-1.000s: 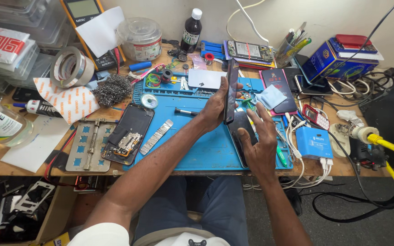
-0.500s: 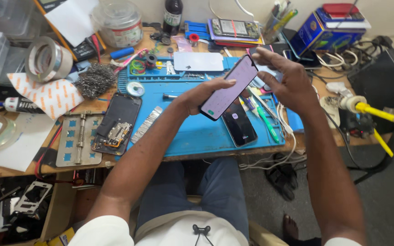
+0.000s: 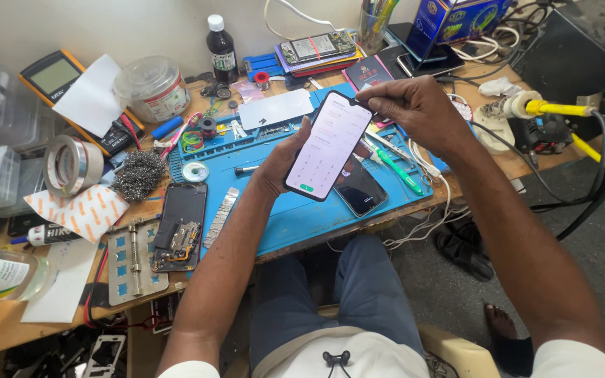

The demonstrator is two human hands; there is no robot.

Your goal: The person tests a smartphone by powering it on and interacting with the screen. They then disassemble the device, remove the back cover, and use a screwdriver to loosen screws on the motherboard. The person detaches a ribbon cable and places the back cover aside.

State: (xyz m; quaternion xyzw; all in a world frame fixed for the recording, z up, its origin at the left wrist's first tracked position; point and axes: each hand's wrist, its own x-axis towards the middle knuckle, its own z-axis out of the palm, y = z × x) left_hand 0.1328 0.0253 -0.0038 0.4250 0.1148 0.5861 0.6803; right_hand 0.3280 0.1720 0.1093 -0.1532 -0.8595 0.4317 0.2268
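Phone [image 3: 329, 145] above mat [image 3: 295, 213], second phone [image 3: 360, 186] beneath it, opened phone [image 3: 180, 225] left, tape roll [image 3: 73, 165] far left

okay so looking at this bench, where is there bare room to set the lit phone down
The clearest bare patch is on the blue mat, near its front edge, between the opened phone on the left and the dark phone on the right. The mat's back edge, by the white panel and the tape rolls, is crowded. The left hand and right hand hold the lit phone.
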